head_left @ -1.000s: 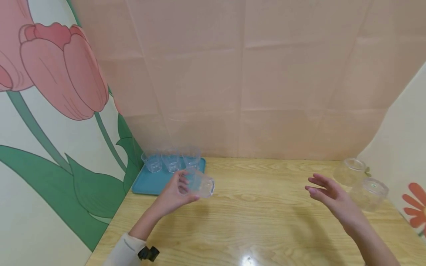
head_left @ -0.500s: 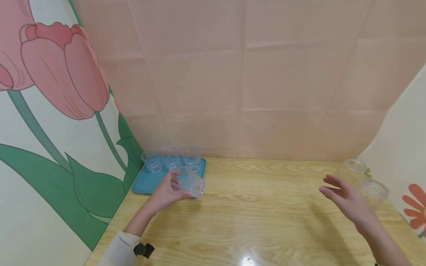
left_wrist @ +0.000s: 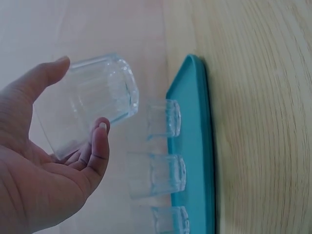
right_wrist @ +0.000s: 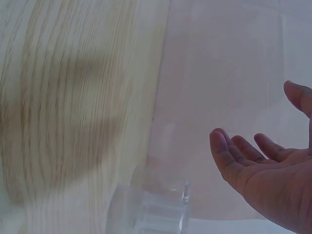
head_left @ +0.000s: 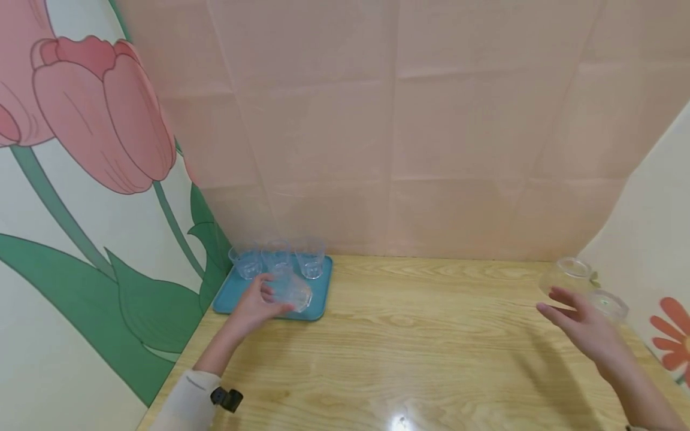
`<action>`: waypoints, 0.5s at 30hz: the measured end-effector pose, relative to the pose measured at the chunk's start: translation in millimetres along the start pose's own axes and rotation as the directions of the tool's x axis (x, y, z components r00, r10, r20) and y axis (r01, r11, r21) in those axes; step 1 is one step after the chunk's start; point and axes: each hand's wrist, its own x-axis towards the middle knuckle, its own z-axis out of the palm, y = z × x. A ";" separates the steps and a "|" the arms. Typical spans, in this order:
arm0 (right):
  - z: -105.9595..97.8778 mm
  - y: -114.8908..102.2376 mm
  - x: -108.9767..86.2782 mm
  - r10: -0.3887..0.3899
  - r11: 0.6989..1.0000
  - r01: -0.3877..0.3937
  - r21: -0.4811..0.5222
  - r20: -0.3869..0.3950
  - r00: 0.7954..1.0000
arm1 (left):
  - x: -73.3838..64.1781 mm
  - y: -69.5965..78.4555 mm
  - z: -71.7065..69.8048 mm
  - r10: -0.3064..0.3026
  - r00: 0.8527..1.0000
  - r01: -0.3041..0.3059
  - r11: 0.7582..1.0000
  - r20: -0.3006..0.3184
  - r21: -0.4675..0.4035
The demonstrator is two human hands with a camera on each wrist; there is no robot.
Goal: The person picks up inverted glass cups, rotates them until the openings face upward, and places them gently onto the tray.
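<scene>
My left hand point(head_left: 253, 304) holds a clear glass point(head_left: 293, 292) above the front part of a blue tray point(head_left: 229, 299). The glass is tilted, its thick base toward the right; in the left wrist view thumb and fingers curl round the glass point(left_wrist: 105, 87). Three more clear glasses stand in a row along the tray's back edge, the rightmost glass point(head_left: 311, 263) near its corner. My right hand point(head_left: 590, 326) hovers at the right with loosely bent fingers and holds nothing. Beside it are two clear glasses, a rear glass point(head_left: 566, 278) and a front glass point(head_left: 609, 304) partly hidden by the hand.
A light wooden table point(head_left: 409, 335) lies under everything. Behind it hangs a creased pinkish cloth point(head_left: 431, 131). A tulip-patterned wall point(head_left: 97, 114) borders the left side, and a pale wall with an orange flower point(head_left: 674, 332) borders the right.
My left hand has moved left with the glass, from beside the tray's right edge to over the tray. My right hand has moved right, toward the two glasses there.
</scene>
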 end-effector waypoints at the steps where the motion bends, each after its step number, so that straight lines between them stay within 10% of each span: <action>1: -1.5 2.5 -0.3 0.000 1.000 0.000 -0.002 -0.001 1.000 | 0.5 -1.0 -0.8 -0.002 1.000 0.002 1.000 -0.004 0.004; 15: -17.7 30.0 2.5 0.004 1.000 -0.005 -0.014 -0.068 0.998 | 12.0 -21.2 -8.7 -0.050 0.995 0.058 0.995 -0.089 0.081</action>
